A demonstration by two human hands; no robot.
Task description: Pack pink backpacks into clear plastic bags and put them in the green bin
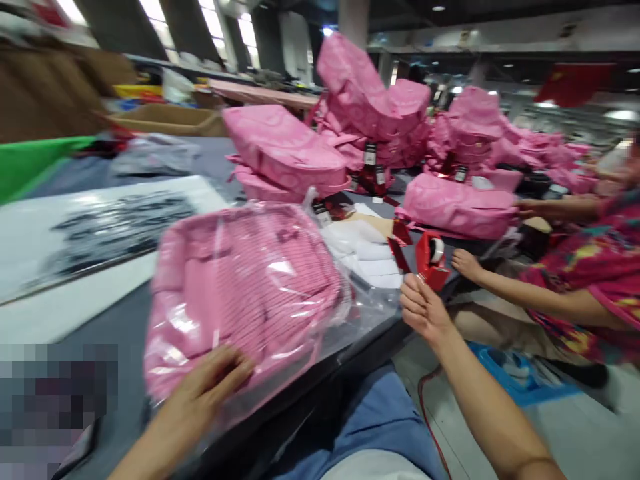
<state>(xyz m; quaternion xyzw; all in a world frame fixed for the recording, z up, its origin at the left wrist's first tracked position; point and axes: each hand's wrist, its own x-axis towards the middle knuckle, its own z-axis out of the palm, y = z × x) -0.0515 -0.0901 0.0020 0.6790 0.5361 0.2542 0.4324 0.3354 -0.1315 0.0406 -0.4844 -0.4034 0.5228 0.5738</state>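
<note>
A pink backpack (260,273) in a clear plastic bag (367,310) lies in front of me on the table. My left hand (215,380) rests on its near edge, fingers laid over the plastic, not gripping. My right hand (424,308) is closed around the lower end of a red tape dispenser (429,257), which holds a roll of white tape. The dispenser is raised near the table's edge, to the right of the bagged backpack. White paper sheets (367,257) lie between the two.
Unbagged pink backpacks (290,150) are piled at the back, one pink backpack (457,203) lying at the right. A co-worker (575,280) sits close on the right, hands near it. A plastic-covered stack (110,227) lies left; a blue crate (525,380) is on the floor.
</note>
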